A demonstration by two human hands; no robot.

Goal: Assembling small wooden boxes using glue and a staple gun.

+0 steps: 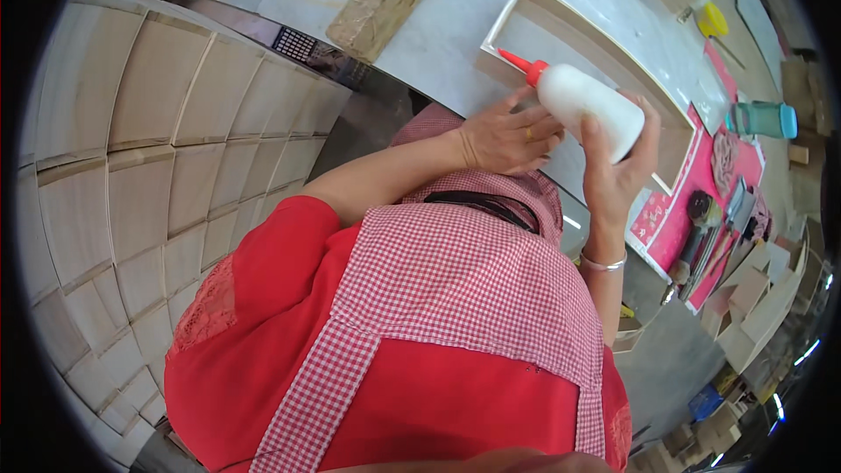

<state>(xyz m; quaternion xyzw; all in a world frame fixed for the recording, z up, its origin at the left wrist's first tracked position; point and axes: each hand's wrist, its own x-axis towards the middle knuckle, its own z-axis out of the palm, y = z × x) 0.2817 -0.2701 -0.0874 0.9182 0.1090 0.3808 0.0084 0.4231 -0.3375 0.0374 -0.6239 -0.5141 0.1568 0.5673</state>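
Note:
A white squeeze bottle (591, 109) with a red pointed nozzle lies tilted in my right hand (626, 144), thumb on its near side and fingers wrapped behind. The nozzle tip points up and left, over the left end of a shallow wooden box frame (604, 44) on the table. Whether the tip touches the wood I cannot tell. My left hand (517, 136) is open, fingers stretched out just below the bottle's shoulder and close to the frame's near side. Part of that near side is hidden behind the bottle and hands.
A long block wrapped in brown tape (390, 0) lies on the pale table (447, 44). Stacked wooden boxes (140, 123) stand at the left. To the right are a teal jar (762, 119), a yellow round lid (712, 19) and tools on a pink sheet (657, 219).

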